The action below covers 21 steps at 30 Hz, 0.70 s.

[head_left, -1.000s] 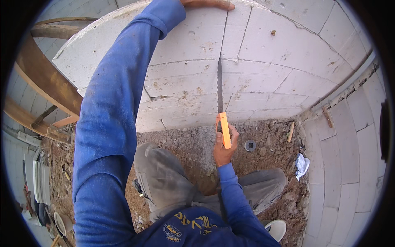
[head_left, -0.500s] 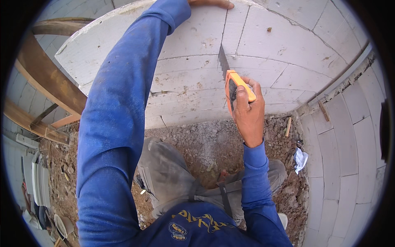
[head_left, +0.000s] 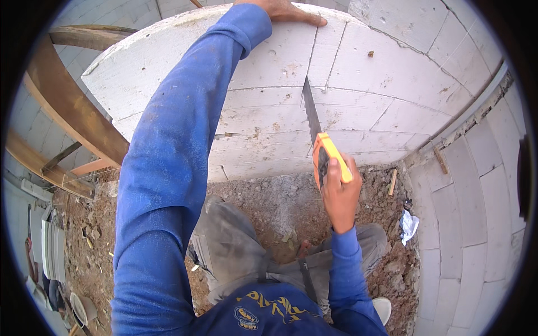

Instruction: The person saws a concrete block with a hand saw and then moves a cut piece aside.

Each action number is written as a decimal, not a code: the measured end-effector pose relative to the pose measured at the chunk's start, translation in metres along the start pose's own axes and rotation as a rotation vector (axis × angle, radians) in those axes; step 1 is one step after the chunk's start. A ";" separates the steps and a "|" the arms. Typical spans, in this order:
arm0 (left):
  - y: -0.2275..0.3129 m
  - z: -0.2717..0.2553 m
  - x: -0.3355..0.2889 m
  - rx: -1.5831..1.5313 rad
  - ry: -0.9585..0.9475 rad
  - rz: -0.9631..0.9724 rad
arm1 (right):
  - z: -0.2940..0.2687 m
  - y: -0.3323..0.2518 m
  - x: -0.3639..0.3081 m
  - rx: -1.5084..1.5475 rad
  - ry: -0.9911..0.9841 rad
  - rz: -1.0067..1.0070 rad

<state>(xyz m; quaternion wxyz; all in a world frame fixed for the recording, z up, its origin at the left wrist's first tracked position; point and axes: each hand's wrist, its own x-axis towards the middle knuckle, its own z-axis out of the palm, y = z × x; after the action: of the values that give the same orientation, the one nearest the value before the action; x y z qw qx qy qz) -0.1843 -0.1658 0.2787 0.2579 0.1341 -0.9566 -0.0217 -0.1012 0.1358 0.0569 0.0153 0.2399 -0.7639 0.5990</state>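
Note:
My right hand (head_left: 342, 196) is wrapped round the orange and black handle of a handsaw (head_left: 315, 112). Its toothed blade runs up and away from me, with the far end in a vertical cut in the white block wall (head_left: 258, 103). My left hand (head_left: 286, 11) rests on the wall's top edge, thumb stretched out just left of the cut's upper end. Part of that hand runs out at the picture's upper edge, and its other fingers are hidden. Pale dust (head_left: 284, 210) lies on the soil below the cut.
Curved-looking wooden framing (head_left: 78, 106) stands at the left. A second block wall (head_left: 459, 207) bounds the right side, near crumpled white litter (head_left: 409, 225) and a small wood stick (head_left: 392, 182). A bucket (head_left: 84, 309) and stacked pale panels (head_left: 53, 249) are at the lower left.
My right hand has pulled the saw down toward me, so more of the blade shows. My left hand stays on the wall's top edge.

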 end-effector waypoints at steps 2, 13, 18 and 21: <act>0.004 -0.004 0.003 -0.001 -0.021 0.013 | 0.003 -0.024 0.028 -0.011 -0.093 0.047; 0.001 -0.004 0.001 0.006 -0.011 -0.021 | -0.034 0.101 -0.201 -0.067 0.095 0.041; -0.004 -0.004 0.000 -0.081 -0.040 -0.029 | 0.020 0.026 0.002 0.060 0.050 -0.147; -0.005 -0.012 -0.005 -0.114 -0.093 -0.012 | 0.028 0.019 -0.010 0.042 0.038 -0.104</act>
<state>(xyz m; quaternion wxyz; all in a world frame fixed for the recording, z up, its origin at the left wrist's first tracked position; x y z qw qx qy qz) -0.1732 -0.1691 0.2859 0.2200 0.1239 -0.9639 -0.0841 -0.0925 0.1170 0.0283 0.0559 0.2682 -0.7373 0.6175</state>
